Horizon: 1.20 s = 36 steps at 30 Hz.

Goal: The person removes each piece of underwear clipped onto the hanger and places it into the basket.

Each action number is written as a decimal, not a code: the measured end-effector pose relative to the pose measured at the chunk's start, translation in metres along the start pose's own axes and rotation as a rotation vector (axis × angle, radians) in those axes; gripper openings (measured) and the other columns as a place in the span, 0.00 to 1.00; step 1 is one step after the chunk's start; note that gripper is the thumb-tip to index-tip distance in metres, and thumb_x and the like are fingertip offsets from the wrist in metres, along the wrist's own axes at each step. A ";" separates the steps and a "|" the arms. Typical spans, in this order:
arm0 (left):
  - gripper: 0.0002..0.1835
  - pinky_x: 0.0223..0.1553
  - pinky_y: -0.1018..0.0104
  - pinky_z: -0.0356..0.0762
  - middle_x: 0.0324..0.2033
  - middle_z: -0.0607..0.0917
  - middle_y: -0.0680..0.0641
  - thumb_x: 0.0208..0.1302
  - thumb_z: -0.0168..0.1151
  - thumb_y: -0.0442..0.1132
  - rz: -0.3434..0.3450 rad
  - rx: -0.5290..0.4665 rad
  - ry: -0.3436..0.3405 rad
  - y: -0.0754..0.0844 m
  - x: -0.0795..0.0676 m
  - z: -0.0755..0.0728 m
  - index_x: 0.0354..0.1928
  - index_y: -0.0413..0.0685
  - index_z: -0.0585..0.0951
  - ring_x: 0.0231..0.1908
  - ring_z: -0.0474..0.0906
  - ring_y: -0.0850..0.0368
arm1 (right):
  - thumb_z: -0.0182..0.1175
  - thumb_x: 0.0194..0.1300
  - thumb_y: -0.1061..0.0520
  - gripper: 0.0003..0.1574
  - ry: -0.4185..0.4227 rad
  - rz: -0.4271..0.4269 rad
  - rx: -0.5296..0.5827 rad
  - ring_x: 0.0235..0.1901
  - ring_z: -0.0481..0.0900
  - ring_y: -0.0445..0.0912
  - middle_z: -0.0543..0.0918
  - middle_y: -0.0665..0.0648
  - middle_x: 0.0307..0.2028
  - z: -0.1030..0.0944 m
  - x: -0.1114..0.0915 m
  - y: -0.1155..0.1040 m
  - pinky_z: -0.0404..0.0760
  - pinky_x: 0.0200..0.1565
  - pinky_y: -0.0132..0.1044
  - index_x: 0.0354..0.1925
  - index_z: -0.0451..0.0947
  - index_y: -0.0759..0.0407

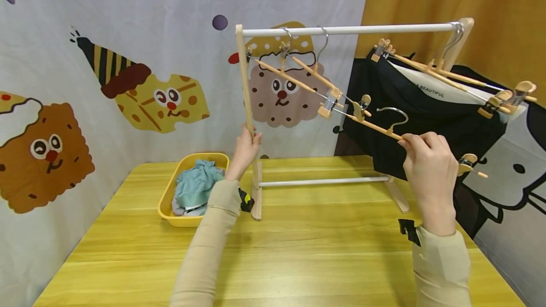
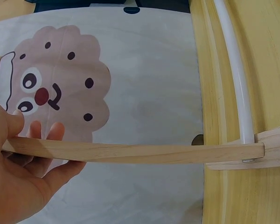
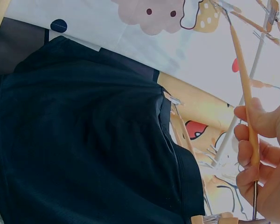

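My left hand (image 1: 244, 151) grips the left wooden post (image 2: 130, 152) of a small garment rack, fingers curled round it. With my right hand (image 1: 430, 169) I hold a wooden clip hanger (image 1: 375, 128) by its bar, in front of the rack; its metal hook points up, off the rail, and no garment is on it. Two more bare clip hangers (image 1: 285, 72) hang at the left of the white rail (image 1: 350, 30). Black garments (image 3: 84, 135) are clipped on hangers at the rail's right end, behind my right hand.
A yellow basin (image 1: 164, 207) with crumpled clothes (image 1: 197, 184), teal on top, stands on the wooden table (image 1: 307, 259) left of the rack. The rack's lower white bar (image 1: 324, 182) runs just above the tabletop. A cartoon-printed curtain (image 1: 179, 22) hangs behind.
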<state>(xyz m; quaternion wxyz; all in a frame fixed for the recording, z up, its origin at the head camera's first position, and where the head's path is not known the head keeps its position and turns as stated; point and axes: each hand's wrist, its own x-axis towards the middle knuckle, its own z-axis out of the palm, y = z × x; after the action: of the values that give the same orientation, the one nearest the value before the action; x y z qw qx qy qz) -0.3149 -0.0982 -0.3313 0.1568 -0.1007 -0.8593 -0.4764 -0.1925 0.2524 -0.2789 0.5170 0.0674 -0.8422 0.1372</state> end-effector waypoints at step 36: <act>0.11 0.30 0.65 0.72 0.37 0.79 0.37 0.73 0.45 0.34 -0.031 -0.033 0.012 0.004 -0.002 0.001 0.53 0.38 0.64 0.33 0.76 0.49 | 0.45 0.73 0.54 0.25 0.025 -0.037 -0.129 0.32 0.74 0.67 0.79 0.74 0.32 0.004 0.090 -0.020 0.71 0.24 0.60 0.42 0.81 0.74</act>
<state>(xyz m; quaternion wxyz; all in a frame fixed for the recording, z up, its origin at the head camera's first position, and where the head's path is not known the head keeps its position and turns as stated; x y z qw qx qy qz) -0.3122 -0.0953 -0.3291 0.1527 -0.0873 -0.8519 -0.4933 -0.2319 0.2348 -0.1974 0.5333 0.0477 -0.8413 0.0739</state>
